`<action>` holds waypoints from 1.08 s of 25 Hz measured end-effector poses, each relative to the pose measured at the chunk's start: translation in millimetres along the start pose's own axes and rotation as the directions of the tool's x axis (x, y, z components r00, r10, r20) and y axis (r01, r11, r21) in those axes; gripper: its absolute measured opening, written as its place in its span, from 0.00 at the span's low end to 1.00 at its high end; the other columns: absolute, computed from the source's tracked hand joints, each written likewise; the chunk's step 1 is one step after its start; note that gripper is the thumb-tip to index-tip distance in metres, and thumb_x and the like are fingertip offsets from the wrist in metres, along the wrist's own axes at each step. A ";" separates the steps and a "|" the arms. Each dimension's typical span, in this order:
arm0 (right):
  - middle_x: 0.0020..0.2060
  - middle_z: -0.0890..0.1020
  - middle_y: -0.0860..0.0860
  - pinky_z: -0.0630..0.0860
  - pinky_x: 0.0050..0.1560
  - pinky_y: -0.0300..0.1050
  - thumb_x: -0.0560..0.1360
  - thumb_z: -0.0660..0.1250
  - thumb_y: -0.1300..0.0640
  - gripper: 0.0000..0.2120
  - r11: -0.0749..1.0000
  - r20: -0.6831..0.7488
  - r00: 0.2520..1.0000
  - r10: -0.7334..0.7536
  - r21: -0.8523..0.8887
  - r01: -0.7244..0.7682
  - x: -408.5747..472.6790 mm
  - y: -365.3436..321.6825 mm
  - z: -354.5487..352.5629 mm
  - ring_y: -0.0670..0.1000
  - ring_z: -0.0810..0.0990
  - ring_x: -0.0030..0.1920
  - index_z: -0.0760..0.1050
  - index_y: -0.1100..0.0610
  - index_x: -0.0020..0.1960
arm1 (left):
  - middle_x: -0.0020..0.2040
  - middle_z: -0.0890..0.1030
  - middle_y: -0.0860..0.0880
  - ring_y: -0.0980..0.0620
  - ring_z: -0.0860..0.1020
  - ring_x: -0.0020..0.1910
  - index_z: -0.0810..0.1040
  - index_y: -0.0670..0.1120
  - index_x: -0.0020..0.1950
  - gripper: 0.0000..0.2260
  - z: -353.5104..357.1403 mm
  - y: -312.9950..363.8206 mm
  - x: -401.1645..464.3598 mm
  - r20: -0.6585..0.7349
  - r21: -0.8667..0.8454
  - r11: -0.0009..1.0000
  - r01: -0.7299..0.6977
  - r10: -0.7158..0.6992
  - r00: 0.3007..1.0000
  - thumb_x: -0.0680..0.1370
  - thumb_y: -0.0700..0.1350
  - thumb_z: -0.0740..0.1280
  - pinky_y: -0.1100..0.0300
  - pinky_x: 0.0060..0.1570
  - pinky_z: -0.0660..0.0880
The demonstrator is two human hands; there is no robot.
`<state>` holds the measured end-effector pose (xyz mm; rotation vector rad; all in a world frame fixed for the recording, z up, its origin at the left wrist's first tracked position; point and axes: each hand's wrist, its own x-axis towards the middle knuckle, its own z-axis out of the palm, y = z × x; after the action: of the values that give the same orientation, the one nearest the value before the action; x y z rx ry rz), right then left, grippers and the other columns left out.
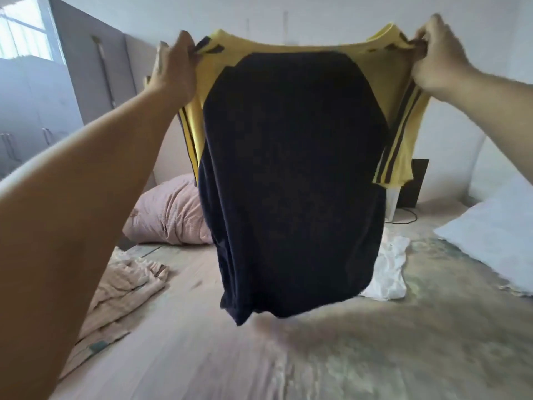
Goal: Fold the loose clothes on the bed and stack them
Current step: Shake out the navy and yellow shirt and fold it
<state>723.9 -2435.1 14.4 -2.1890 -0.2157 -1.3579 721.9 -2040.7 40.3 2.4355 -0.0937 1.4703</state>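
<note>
I hold a navy T-shirt (291, 174) with yellow shoulders and dark-striped yellow sleeves up in the air over the bed (288, 356). My left hand (173, 70) pinches its left shoulder and my right hand (438, 62) pinches its right shoulder. The shirt hangs spread between them, its hem swinging just above the bed cover. A white garment (389, 269) lies crumpled on the bed behind the shirt, partly hidden by it. A beige striped garment (121, 293) lies loose at the left.
A pink pillow (170, 212) rests at the far left of the bed and a white pillow (496, 241) at the right. Grey wardrobes (43, 111) line the left wall. A dark object (415, 183) with a cable stands by the far wall.
</note>
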 end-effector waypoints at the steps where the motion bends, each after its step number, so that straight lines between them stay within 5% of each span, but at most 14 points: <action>1: 0.61 0.70 0.64 0.68 0.50 0.49 0.77 0.56 0.65 0.13 1.000 -0.026 0.999 -0.025 -0.011 0.025 -1.0 -1.2 -4.8 0.61 0.71 0.59 0.66 0.64 0.62 | 0.50 0.72 0.41 0.45 0.71 0.45 0.72 0.45 0.53 0.09 -5.1 2.8 -4.0 -0.018 -0.025 1.000 0.001 -0.002 1.000 0.79 0.48 0.56 0.57 0.41 0.65; 4: 0.57 0.73 0.63 0.65 0.45 0.44 0.79 0.57 0.61 0.11 0.998 0.022 1.000 -0.015 0.054 0.014 -26.4 -5.1 -23.4 0.59 0.73 0.53 0.67 0.62 0.60 | 0.41 0.70 0.46 0.49 0.67 0.38 0.71 0.48 0.42 0.09 -30.3 13.1 -47.9 -0.041 -0.017 0.998 0.056 -0.057 0.998 0.79 0.50 0.57 0.57 0.31 0.58; 7: 0.47 0.74 0.57 0.64 0.42 0.43 0.80 0.60 0.56 0.08 0.997 0.239 0.970 -0.030 0.074 0.012 -90.8 2.6 -36.3 0.54 0.72 0.44 0.69 0.59 0.56 | 0.43 0.72 0.38 0.43 0.72 0.40 0.70 0.40 0.54 0.09 -45.8 -8.2 -133.9 0.074 0.099 0.993 -0.059 0.052 0.996 0.83 0.46 0.56 0.53 0.35 0.63; 10: 0.45 0.77 0.58 0.65 0.39 0.45 0.78 0.60 0.64 0.06 0.997 0.487 0.872 -0.054 -0.029 0.078 -186.9 17.1 -46.9 0.57 0.74 0.42 0.71 0.60 0.54 | 0.41 0.76 0.38 0.38 0.78 0.37 0.67 0.43 0.50 0.06 -46.1 -55.7 -239.2 0.275 0.087 0.983 -0.160 0.131 0.952 0.81 0.45 0.60 0.48 0.35 0.74; 12: 0.44 0.78 0.57 0.64 0.39 0.45 0.76 0.59 0.70 0.10 0.978 0.625 0.773 -0.108 -0.075 0.197 -255.3 29.1 -50.9 0.57 0.75 0.42 0.73 0.59 0.52 | 0.38 0.76 0.39 0.39 0.79 0.35 0.67 0.46 0.49 0.06 -38.2 -81.8 -321.7 0.403 0.148 0.985 -0.084 0.017 0.915 0.79 0.44 0.64 0.45 0.34 0.77; 15: 0.40 0.76 0.51 0.64 0.38 0.43 0.74 0.60 0.67 0.10 0.957 0.753 0.645 -0.132 -0.074 0.282 -362.2 49.2 -53.0 0.54 0.77 0.41 0.74 0.55 0.50 | 0.38 0.77 0.42 0.41 0.80 0.35 0.68 0.51 0.50 0.08 -39.6 -94.1 -449.1 0.643 0.159 0.987 0.006 -0.109 0.758 0.75 0.50 0.65 0.45 0.30 0.76; 17: 0.43 0.80 0.53 0.70 0.41 0.46 0.73 0.60 0.64 0.11 0.968 0.834 0.544 -0.092 -0.053 0.246 -433.6 62.5 -52.9 0.55 0.80 0.42 0.73 0.49 0.50 | 0.28 0.74 0.50 0.49 0.76 0.22 0.68 0.52 0.44 0.20 -44.9 -100.9 -526.7 0.798 0.179 0.984 -0.024 -0.131 0.588 0.59 0.46 0.75 0.65 0.17 0.62; 19: 0.42 0.82 0.50 0.69 0.40 0.42 0.71 0.60 0.63 0.13 0.967 0.867 0.486 -0.111 -0.018 0.253 -497.1 77.3 -51.6 0.52 0.81 0.41 0.67 0.46 0.50 | 0.25 0.71 0.53 0.55 0.71 0.16 0.70 0.53 0.42 0.29 -51.5 -99.8 -585.7 0.817 0.208 0.977 -0.042 -0.149 0.557 0.48 0.41 0.80 0.70 0.21 0.61; 23: 0.33 0.77 0.45 0.68 0.26 0.36 0.61 0.70 0.63 0.17 0.902 0.917 0.360 -0.169 -0.004 0.432 -586.0 86.4 -54.6 0.48 0.78 0.27 0.70 0.46 0.43 | 0.37 0.80 0.52 0.53 0.77 0.25 0.74 0.52 0.50 0.34 -61.7 -87.2 -663.1 0.889 0.215 0.944 -0.251 -0.083 0.450 0.47 0.37 0.80 0.70 0.17 0.54; 25: 0.34 0.74 0.47 0.65 0.21 0.38 0.50 0.79 0.65 0.23 0.864 0.938 0.324 -0.124 -0.059 0.500 -610.3 79.9 -60.9 0.51 0.72 0.22 0.76 0.48 0.38 | 0.41 0.83 0.45 0.48 0.76 0.23 0.78 0.50 0.49 0.37 -64.9 -84.5 -676.6 0.896 0.185 0.942 -0.280 -0.045 0.441 0.41 0.34 0.78 0.67 0.15 0.60; 27: 0.33 0.72 0.48 0.65 0.20 0.38 0.39 0.80 0.67 0.29 0.840 0.943 0.329 -0.055 -0.135 0.526 -621.5 73.8 -67.0 0.50 0.71 0.21 0.78 0.50 0.37 | 0.45 0.82 0.42 0.44 0.77 0.28 0.82 0.48 0.50 0.31 -65.1 -85.3 -680.2 0.917 0.199 0.920 -0.337 -0.054 0.394 0.48 0.36 0.79 0.59 0.19 0.68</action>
<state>405.5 -2441.0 -528.5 -3.2209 -0.8568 -0.0599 360.0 -2005.6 -544.5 3.3166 -0.2941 -0.0832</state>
